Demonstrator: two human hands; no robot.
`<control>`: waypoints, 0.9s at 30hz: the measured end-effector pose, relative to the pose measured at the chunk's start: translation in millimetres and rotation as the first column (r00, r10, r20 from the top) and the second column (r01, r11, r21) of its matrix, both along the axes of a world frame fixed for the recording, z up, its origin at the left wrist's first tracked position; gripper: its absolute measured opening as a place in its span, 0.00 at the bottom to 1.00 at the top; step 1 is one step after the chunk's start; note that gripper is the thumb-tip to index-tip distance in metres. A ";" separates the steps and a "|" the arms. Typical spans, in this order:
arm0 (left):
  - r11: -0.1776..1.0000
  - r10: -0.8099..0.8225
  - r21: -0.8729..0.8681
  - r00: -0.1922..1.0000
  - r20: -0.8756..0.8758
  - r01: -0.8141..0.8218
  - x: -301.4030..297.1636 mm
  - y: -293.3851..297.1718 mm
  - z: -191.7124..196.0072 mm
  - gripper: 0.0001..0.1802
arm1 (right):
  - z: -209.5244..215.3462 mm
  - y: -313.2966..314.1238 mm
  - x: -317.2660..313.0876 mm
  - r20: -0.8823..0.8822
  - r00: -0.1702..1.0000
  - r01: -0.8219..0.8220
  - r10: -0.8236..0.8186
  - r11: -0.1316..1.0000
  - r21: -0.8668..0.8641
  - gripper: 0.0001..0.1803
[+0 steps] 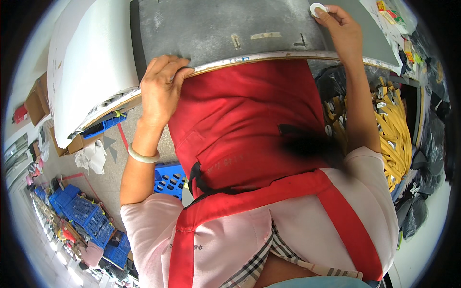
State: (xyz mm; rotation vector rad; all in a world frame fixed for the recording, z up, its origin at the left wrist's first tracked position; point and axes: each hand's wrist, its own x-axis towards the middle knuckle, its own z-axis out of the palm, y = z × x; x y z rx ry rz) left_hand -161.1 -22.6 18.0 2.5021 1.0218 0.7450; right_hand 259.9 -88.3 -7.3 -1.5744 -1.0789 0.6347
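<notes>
In front of me lies a worktable with a dark grey top (216, 29), its surface marked with whitish smears, bits of tape (265, 35) and a dark L-shaped mark. At its near edge (242, 60), my left hand (161, 84) is closed, with bent fingers on the top and the thumb against the rim. Farther off to the right, my right hand (341, 31) pinches a small white round disc (318, 8) between thumb and fingers, just over the tabletop. What kind of disc it is, I cannot tell.
A large white sheet (91, 53) curves over the table's left end. Bundled yellow straps (394, 129) sit below right, near black plastic bags (418, 211). Blue crates (89, 216) and a cardboard box (37, 103) stand at the left. Crumpled white paper (92, 156) lies on the floor.
</notes>
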 end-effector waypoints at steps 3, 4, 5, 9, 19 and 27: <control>1.000 -0.006 -0.002 1.000 0.011 0.006 -1.2 0.0 -0.4 0.10 | -0.8 -0.8 -2.9 0.025 1.000 0.001 -0.001 1.000 -0.021 0.13; 1.000 -0.008 -0.006 1.000 0.001 0.008 -0.4 0.1 0.4 0.10 | 0.0 -2.2 -3.1 0.033 0.999 -0.010 0.010 1.000 -0.017 0.13; 1.000 -0.009 -0.009 1.000 -0.009 0.009 0.3 0.1 1.0 0.10 | 0.2 -3.0 -2.4 0.037 0.999 -0.005 0.006 1.000 -0.017 0.13; 0.998 -0.039 0.040 0.999 0.026 0.038 1.5 0.8 -0.4 0.10 | 7.8 -3.1 -16.2 -0.048 0.998 0.044 -0.045 0.999 -0.021 0.08; 1.000 -0.022 -0.019 1.000 0.023 0.022 0.0 3.1 1.1 0.11 | 7.6 3.3 -20.5 -0.181 0.981 0.070 -0.071 0.997 -0.014 0.05; 0.998 0.001 -0.067 1.000 0.026 0.001 -0.1 1.8 2.0 0.10 | 16.7 -0.3 -38.7 0.028 0.992 0.128 -0.126 0.987 -0.094 0.07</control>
